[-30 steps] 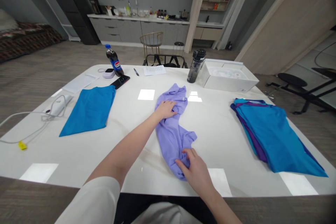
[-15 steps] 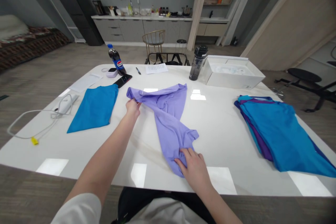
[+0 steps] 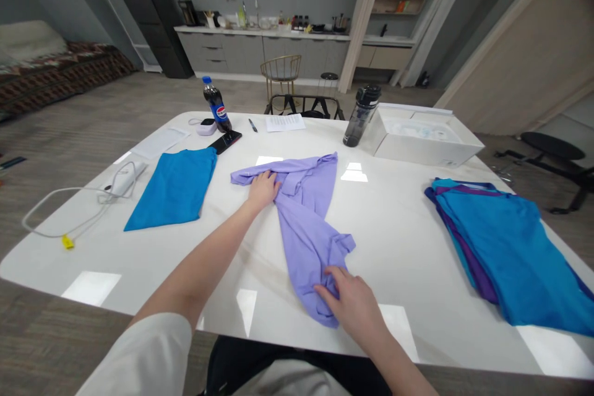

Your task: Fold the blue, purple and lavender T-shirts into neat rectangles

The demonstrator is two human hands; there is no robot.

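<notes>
A light purple garment point(image 3: 306, 241), twisted and creased, lies on the white table in front of me; I cannot tell its exact kind. My left hand point(image 3: 264, 189) rests on its upper left part, palm down, fingers laid over the cloth. Near the garment's lower end, my right hand point(image 3: 350, 297) has a fold of the fabric between thumb and fingers. To the left is a folded blue cloth point(image 3: 174, 189), apart from both hands. A stack of blue and purple folded cloths point(image 3: 505, 247) sits at the right.
Along the far side of the table point(image 3: 394, 216) stand a cola bottle point(image 3: 216, 105), a dark tumbler point(image 3: 362, 116) and an open white box point(image 3: 424, 136). A phone point(image 3: 226, 142), a pen point(image 3: 253, 125) and papers point(image 3: 285, 122) lie nearby. A white cable point(image 3: 39, 198) trails at the left.
My left hand has moved right, from the garment's left corner onto its upper part. My right hand stays at the lower end. The whole view has shifted slightly.
</notes>
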